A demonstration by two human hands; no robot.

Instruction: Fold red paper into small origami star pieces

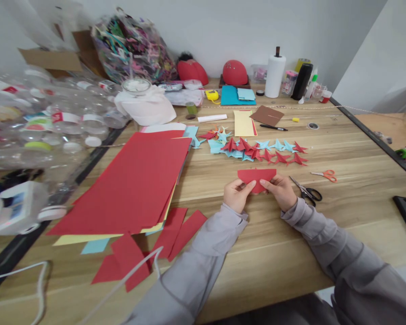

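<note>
A piece of folded red paper (257,174) is held up between my two hands over the near middle of the table. Its top edge is straight and its lower part narrows downward. My left hand (237,194) pinches its left side, thumb on the front face. On the other side my right hand (281,192) grips it the same way; the fingers behind the paper are partly hidden. Just beyond lie rows of red folded paper cranes (246,148) and light blue ones (279,144). Black-handled scissors (307,193) rest right of my right hand.
Large red sheets (131,180) are stacked at left, with red strips (187,234) nearby. Orange scissors (326,175), a black pen (273,127) and a brown paper square (267,116) lie farther off. Plastic bottles (67,122) crowd the left; a white cable (128,275) crosses the front.
</note>
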